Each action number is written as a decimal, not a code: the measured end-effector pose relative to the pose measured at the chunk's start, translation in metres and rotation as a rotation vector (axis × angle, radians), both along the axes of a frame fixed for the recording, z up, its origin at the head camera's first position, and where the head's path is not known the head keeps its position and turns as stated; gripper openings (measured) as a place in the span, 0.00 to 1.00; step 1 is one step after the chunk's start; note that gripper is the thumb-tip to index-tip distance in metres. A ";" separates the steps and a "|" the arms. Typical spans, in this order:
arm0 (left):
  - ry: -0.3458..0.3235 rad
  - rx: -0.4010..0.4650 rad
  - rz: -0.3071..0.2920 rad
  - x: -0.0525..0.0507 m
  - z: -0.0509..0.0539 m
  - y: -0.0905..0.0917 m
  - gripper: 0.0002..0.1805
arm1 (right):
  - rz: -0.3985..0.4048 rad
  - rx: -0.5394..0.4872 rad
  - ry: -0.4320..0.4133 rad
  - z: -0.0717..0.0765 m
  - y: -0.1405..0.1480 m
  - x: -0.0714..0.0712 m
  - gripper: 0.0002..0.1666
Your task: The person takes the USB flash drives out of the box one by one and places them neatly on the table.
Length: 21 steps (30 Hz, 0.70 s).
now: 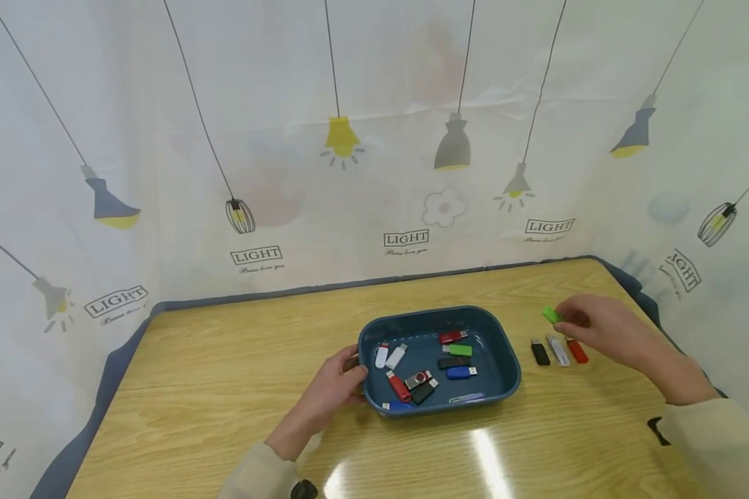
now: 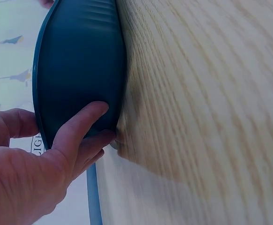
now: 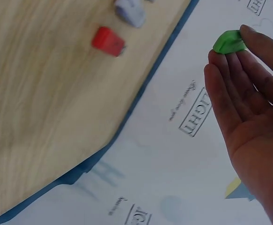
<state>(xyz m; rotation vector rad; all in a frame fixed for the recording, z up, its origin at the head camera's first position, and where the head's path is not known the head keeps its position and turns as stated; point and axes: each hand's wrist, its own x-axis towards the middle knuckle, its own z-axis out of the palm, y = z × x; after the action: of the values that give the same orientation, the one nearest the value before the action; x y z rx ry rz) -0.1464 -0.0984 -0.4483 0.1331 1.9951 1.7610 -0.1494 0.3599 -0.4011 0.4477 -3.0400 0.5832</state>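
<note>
A green USB stick (image 1: 551, 315) is pinched between the thumb and fingertips of my right hand (image 1: 605, 329), raised above the table to the right of the tub. Below that hand a black USB stick (image 1: 539, 352), a white one (image 1: 558, 351) and a red one (image 1: 577, 351) lie side by side. My left hand (image 1: 333, 384) grips the left end of the dark blue tub (image 1: 505, 360), thumb at the rim and fingers against the outer wall in the left wrist view. Inside the tub lie several USB sticks, among them a green one (image 1: 458, 351) and a red one (image 1: 398, 387).
The tub stands on a wooden table (image 1: 237, 374). A white curtain (image 1: 349, 208) printed with lamps hangs behind the table and along its sides. Glare (image 1: 489, 457) shows near the front.
</note>
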 end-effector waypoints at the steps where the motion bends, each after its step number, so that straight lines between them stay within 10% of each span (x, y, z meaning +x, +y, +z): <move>1: 0.000 0.000 0.000 0.000 0.000 0.000 0.33 | -0.008 0.000 0.000 -0.002 0.004 0.000 0.15; 21: 0.004 0.014 0.005 0.001 0.001 0.000 0.36 | -0.210 0.073 -0.156 -0.037 0.047 0.002 0.22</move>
<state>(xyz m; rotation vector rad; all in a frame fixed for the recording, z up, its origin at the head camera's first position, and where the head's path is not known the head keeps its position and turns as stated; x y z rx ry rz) -0.1453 -0.0987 -0.4473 0.1363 1.9881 1.7792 -0.1473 0.4073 -0.4380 0.0841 -3.2073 0.5207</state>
